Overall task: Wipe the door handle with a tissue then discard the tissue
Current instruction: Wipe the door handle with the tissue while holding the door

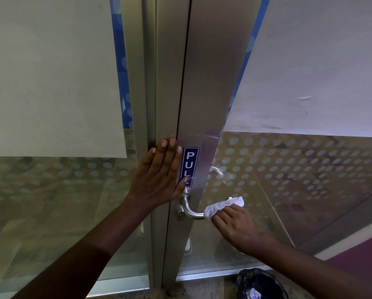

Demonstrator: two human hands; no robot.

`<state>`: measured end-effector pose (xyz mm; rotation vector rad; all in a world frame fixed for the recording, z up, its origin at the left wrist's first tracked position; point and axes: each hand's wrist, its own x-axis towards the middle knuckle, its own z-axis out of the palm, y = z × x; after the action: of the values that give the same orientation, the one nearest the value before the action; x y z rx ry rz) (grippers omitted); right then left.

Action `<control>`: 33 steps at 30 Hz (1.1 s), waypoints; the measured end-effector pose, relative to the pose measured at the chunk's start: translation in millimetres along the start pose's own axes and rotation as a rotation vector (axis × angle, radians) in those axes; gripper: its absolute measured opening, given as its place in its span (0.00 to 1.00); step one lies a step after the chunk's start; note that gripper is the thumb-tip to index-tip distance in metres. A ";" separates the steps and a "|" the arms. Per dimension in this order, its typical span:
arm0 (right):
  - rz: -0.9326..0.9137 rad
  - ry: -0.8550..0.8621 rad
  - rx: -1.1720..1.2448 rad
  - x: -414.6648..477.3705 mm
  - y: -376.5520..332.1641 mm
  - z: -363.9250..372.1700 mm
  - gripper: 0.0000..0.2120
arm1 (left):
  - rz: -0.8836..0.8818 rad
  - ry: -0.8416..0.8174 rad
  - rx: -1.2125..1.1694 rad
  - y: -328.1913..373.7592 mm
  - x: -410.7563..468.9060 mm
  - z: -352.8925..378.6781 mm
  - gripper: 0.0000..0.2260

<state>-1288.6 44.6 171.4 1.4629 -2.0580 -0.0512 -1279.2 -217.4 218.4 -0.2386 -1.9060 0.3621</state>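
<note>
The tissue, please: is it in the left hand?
No, the right hand holds the tissue on the door handle; the left hand lies flat.

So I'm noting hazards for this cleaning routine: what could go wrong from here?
The right hand wraps the tissue only round the door handle's outer end, so the bend near the door might get skipped. The lined bin sits low at the frame's edge; a dropped tissue could miss it.

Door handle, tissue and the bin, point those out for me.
door handle [191,210]: head view, on the bare curved metal bar.
tissue [223,205]: head view, middle of the white wad.
bin [260,281]: head view, on its black liner.
</note>
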 end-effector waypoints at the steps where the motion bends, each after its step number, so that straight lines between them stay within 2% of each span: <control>1: 0.000 0.003 -0.001 -0.9 1.1 -0.1 0.06 | -0.001 0.001 0.000 -0.1 0.2 0.1 0.37; 14: -0.094 -0.025 -0.063 -12.8 27.5 -1.2 0.04 | 0.001 -0.015 0.008 -0.2 -0.6 -0.5 0.38; 26: -0.257 -0.069 -0.018 -6.4 61.0 -6.3 0.09 | -0.005 -0.019 0.019 0.8 0.9 -0.4 0.37; 33: -0.243 -0.091 0.009 -5.5 68.0 -10.5 0.07 | -0.003 -0.012 0.023 0.9 0.7 -0.6 0.36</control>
<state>-1339.8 79.1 202.3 1.7384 -1.9415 -0.2097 -1278.9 -216.2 218.9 -0.2182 -1.9131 0.3842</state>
